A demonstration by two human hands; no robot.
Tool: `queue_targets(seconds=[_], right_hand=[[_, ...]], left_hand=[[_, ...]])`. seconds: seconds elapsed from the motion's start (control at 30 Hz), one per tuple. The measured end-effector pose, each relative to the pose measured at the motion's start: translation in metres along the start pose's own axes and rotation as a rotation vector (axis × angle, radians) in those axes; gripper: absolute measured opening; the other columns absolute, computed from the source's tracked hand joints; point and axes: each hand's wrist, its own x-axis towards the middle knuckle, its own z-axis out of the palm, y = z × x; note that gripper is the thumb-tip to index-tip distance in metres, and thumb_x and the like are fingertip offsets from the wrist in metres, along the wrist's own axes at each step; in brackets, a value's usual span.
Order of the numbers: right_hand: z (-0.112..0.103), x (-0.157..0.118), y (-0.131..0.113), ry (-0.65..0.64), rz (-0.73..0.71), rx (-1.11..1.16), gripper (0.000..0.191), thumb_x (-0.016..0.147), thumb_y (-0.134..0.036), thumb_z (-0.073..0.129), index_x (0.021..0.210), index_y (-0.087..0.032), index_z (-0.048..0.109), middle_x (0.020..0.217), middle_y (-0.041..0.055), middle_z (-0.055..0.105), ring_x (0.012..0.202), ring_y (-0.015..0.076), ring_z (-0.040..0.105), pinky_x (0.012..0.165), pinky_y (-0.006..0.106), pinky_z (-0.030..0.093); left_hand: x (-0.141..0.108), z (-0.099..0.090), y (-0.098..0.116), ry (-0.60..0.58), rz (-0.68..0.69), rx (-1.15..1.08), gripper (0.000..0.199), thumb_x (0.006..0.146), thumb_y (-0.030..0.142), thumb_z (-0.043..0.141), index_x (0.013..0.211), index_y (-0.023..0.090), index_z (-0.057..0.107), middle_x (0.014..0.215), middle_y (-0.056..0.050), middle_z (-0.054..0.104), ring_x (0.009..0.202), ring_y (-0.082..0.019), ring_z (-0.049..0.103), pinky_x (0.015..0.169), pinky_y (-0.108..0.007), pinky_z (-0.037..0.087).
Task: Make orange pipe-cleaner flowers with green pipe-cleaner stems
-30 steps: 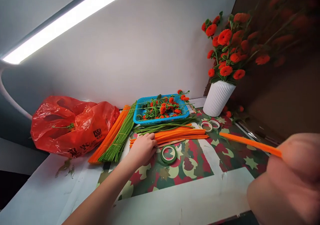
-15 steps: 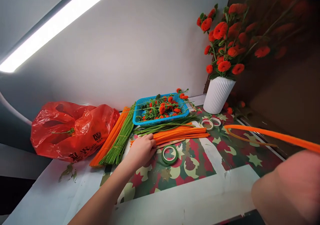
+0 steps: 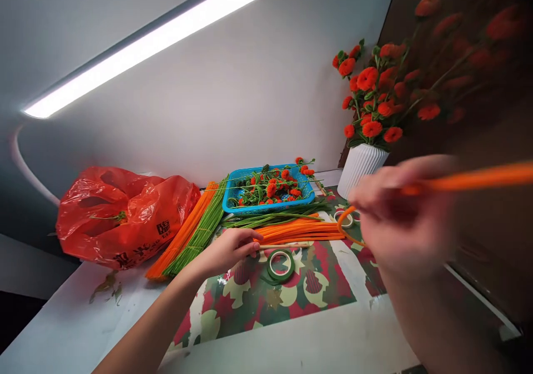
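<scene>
My right hand [image 3: 406,213], smeared by motion, is closed round an orange pipe cleaner [image 3: 483,178] in front of the white vase. One part of the strip stretches off to the right, and a loop of it hangs at the hand's left. My left hand [image 3: 233,247] is over the left end of the orange pipe cleaners [image 3: 302,230] lying on the table, its thumb and fingers curved toward each other with a small gap between the tips. A roll of green tape [image 3: 280,266] lies just right of and below it.
A blue basket [image 3: 266,207] holds small orange flowers. Green and orange bundles [image 3: 200,227] lie beside a red plastic bag [image 3: 125,218] at left. A white vase [image 3: 358,168] with orange flowers stands behind my right hand. White tape rings [image 3: 343,218] lie near it.
My right hand has come up and leftward from the lower right with the orange pipe cleaner. My left hand has shifted slightly left and its fingers have spread a little. The view has tilted upward.
</scene>
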Motion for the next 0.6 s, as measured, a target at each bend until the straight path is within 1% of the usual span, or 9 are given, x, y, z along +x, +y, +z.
queue_targets(seconds=[0.03, 0.07, 0.13, 0.17, 0.23, 0.3, 0.37, 0.43, 0.6], right_hand=[[0.009, 0.007, 0.003, 0.044, -0.072, 0.059, 0.053, 0.09, -0.065, 0.022, 0.081, -0.025, 0.055, 0.066, 0.0023, 0.047, 0.056, 0.0142, 0.041, 0.05, 0.028, 0.033], [0.018, 0.014, 0.006, -0.016, -0.093, 0.073, 0.045, 0.091, -0.061, 0.033, 0.079, -0.023, 0.054, 0.064, 0.0007, 0.045, 0.054, 0.013, 0.039, 0.05, 0.027, 0.031], [0.033, 0.023, 0.014, -0.278, -0.032, -0.018, 0.035, 0.09, -0.051, 0.045, 0.076, -0.02, 0.056, 0.061, -0.0017, 0.043, 0.054, 0.0108, 0.036, 0.05, 0.025, 0.029], [0.04, 0.025, 0.018, -0.367, 0.003, -0.05, 0.033, 0.091, -0.047, 0.047, 0.075, -0.019, 0.056, 0.06, -0.0027, 0.041, 0.053, 0.01, 0.035, 0.05, 0.024, 0.027], [0.052, 0.025, 0.026, -0.373, 0.056, -0.079, 0.03, 0.092, -0.041, 0.044, 0.076, -0.019, 0.055, 0.055, -0.0048, 0.037, 0.051, 0.0091, 0.031, 0.049, 0.023, 0.024], [0.062, 0.022, 0.036, -0.373, 0.077, -0.109, 0.028, 0.091, -0.037, 0.044, 0.074, -0.018, 0.054, 0.056, -0.0049, 0.038, 0.051, 0.009, 0.032, 0.049, 0.023, 0.024], [0.07, 0.02, 0.046, -0.422, 0.082, -0.136, 0.029, 0.09, -0.035, 0.045, 0.069, -0.018, 0.053, 0.056, -0.0043, 0.04, 0.052, 0.0093, 0.034, 0.05, 0.023, 0.025], [0.075, 0.02, 0.053, -0.456, 0.091, -0.141, 0.029, 0.089, -0.035, 0.046, 0.068, -0.017, 0.054, 0.056, -0.0042, 0.041, 0.052, 0.0094, 0.034, 0.05, 0.023, 0.025], [0.075, 0.021, 0.057, -0.436, 0.114, -0.154, 0.029, 0.088, -0.033, 0.047, 0.065, -0.017, 0.052, 0.055, -0.0045, 0.041, 0.052, 0.0091, 0.035, 0.05, 0.023, 0.026]], left_hand=[[0.001, -0.001, -0.001, -0.006, -0.033, -0.114, 0.029, 0.082, 0.039, 0.058, 0.097, 0.018, 0.068, 0.071, -0.003, 0.067, 0.061, -0.014, 0.057, 0.055, -0.023, 0.042], [0.002, -0.002, -0.001, 0.012, -0.06, -0.228, 0.029, 0.08, 0.039, 0.061, 0.096, 0.016, 0.069, 0.069, -0.002, 0.065, 0.057, -0.013, 0.055, 0.053, -0.022, 0.041], [0.005, -0.003, 0.001, 0.104, -0.078, -0.483, 0.028, 0.077, 0.037, 0.067, 0.094, 0.014, 0.07, 0.067, -0.001, 0.062, 0.052, -0.009, 0.049, 0.049, -0.019, 0.039], [0.005, -0.003, 0.004, 0.154, -0.074, -0.624, 0.028, 0.076, 0.035, 0.069, 0.094, 0.014, 0.07, 0.067, -0.001, 0.061, 0.052, -0.007, 0.048, 0.049, -0.017, 0.039], [0.005, -0.002, 0.011, 0.218, -0.059, -0.895, 0.029, 0.072, 0.03, 0.074, 0.096, 0.014, 0.07, 0.071, -0.001, 0.062, 0.054, -0.005, 0.048, 0.052, -0.015, 0.041], [0.002, 0.002, 0.019, 0.217, -0.073, -1.054, 0.027, 0.068, 0.024, 0.078, 0.091, 0.013, 0.071, 0.072, -0.002, 0.063, 0.056, -0.005, 0.05, 0.056, -0.015, 0.043], [-0.002, 0.007, 0.027, 0.234, -0.054, -1.117, 0.022, 0.066, 0.022, 0.079, 0.085, 0.013, 0.071, 0.071, -0.003, 0.064, 0.057, -0.005, 0.051, 0.057, -0.015, 0.044], [-0.005, 0.011, 0.032, 0.268, -0.028, -1.13, 0.021, 0.066, 0.021, 0.08, 0.083, 0.012, 0.072, 0.071, -0.003, 0.065, 0.058, -0.006, 0.054, 0.058, -0.016, 0.045], [-0.005, 0.017, 0.035, 0.318, -0.025, -1.209, 0.022, 0.064, 0.021, 0.082, 0.081, 0.012, 0.071, 0.069, -0.003, 0.065, 0.057, -0.006, 0.054, 0.056, -0.016, 0.046]])
